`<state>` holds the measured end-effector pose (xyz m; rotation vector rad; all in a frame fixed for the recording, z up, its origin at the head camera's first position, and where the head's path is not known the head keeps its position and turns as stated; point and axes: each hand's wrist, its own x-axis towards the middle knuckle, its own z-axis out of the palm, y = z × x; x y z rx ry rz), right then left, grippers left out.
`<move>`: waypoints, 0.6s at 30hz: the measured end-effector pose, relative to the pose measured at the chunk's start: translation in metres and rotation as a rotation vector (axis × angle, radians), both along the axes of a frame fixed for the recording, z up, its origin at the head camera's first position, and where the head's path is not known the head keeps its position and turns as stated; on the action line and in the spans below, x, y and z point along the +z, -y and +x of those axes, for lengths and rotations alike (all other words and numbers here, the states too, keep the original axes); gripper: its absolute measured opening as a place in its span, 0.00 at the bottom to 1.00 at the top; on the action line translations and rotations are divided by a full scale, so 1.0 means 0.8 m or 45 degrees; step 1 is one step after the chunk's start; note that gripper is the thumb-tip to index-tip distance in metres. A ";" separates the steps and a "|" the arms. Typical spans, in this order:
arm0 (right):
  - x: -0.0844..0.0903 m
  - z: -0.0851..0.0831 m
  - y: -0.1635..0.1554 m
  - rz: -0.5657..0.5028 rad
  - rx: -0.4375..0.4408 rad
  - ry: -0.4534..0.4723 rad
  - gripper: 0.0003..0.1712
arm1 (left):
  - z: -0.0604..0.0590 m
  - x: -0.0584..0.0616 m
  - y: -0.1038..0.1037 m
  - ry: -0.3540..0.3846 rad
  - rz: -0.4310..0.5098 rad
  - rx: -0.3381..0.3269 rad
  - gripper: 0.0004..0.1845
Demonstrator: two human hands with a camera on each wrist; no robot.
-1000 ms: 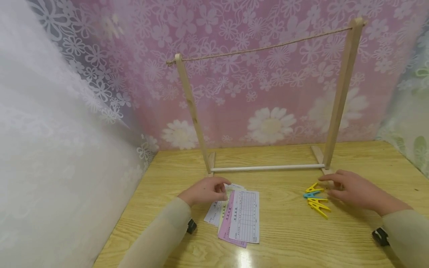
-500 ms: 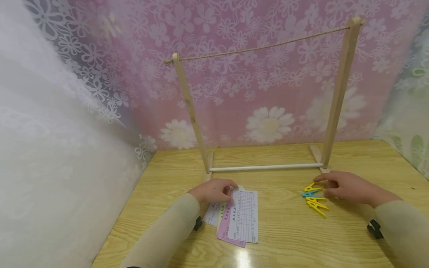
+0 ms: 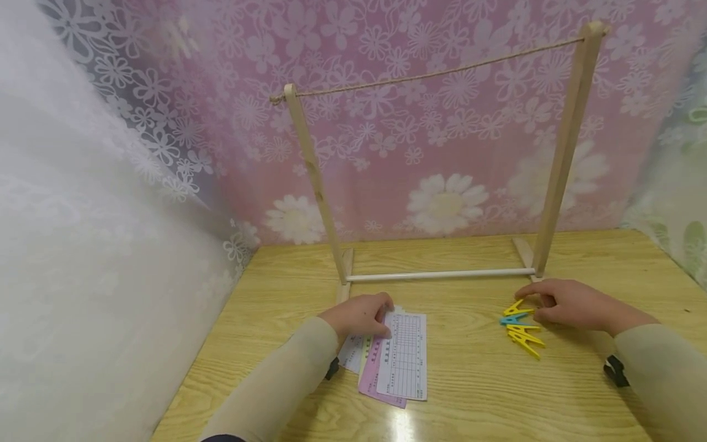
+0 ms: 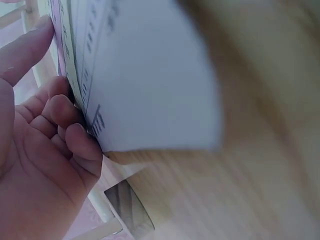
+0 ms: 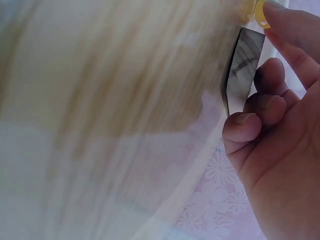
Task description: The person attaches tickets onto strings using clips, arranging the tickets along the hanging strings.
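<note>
Left hand [image 3: 360, 316] grips paper slips [image 3: 399, 356] on table [image 3: 469, 380]; right hand [image 3: 571, 304] pinches yellow clip [image 3: 516, 307] beside more clips [image 3: 523, 339].

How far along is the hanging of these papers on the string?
Nothing hangs yet: the string on the wooden frame is bare. In hand: the left hand touches the top edge of the paper slips, and the right hand touches a yellow clip. Left: clipping every slip up.
</note>
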<state>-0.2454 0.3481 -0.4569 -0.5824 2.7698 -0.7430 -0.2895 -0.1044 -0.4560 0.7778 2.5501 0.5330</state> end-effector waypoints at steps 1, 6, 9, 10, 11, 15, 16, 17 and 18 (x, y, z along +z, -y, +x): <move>-0.001 -0.001 0.000 -0.001 0.006 0.000 0.25 | 0.000 0.000 0.000 -0.003 -0.008 0.005 0.27; -0.003 -0.001 -0.002 -0.010 0.022 0.013 0.26 | 0.000 -0.002 -0.001 -0.006 -0.025 0.016 0.22; -0.004 -0.001 -0.001 -0.025 0.017 0.021 0.26 | -0.001 -0.005 0.001 -0.003 -0.004 0.025 0.18; -0.004 -0.001 -0.001 -0.022 0.016 0.023 0.27 | -0.001 -0.005 0.001 -0.002 0.006 0.026 0.17; -0.004 -0.001 -0.001 -0.021 0.014 0.024 0.27 | -0.001 -0.005 0.002 0.001 0.021 0.029 0.16; -0.003 -0.002 0.000 -0.006 0.007 0.026 0.28 | -0.002 -0.005 0.003 0.012 0.057 0.018 0.15; -0.004 -0.002 0.000 0.004 0.010 0.022 0.27 | -0.003 -0.005 0.003 0.016 0.059 0.013 0.15; -0.004 -0.002 0.000 0.008 0.011 0.019 0.27 | -0.003 -0.005 0.002 0.024 0.061 0.008 0.14; -0.005 -0.002 0.000 0.016 0.012 0.015 0.27 | -0.003 -0.004 0.002 0.034 0.063 0.002 0.14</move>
